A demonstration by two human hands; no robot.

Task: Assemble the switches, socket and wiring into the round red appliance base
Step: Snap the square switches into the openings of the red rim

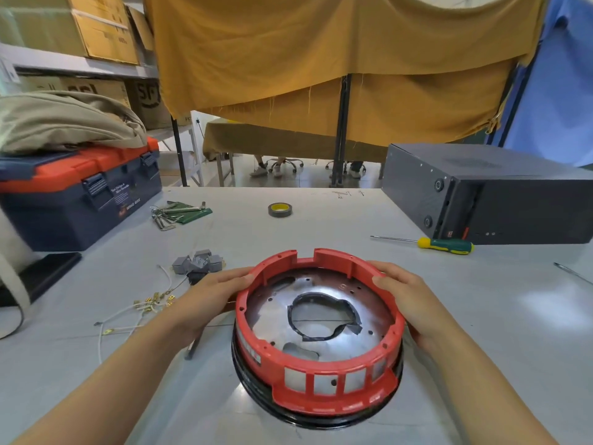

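Observation:
The round red appliance base (324, 396) lies open side up on the grey table, with a shiny metal plate inside and several empty rectangular openings in its near wall. My left hand (205, 300) grips its left rim and my right hand (407, 293) grips its right rim. A cluster of grey switches (197, 261) sits to the left of the base, just beyond my left hand. White wires with brass terminals (141, 308) lie loose further left, partly hidden by my left forearm.
A blue and orange toolbox (80, 194) stands at the back left, with hex keys (175, 213) beside it. A tape roll (279, 209) lies at the back centre. A green-handled screwdriver (442, 245) lies in front of a black case (500, 200) on the right.

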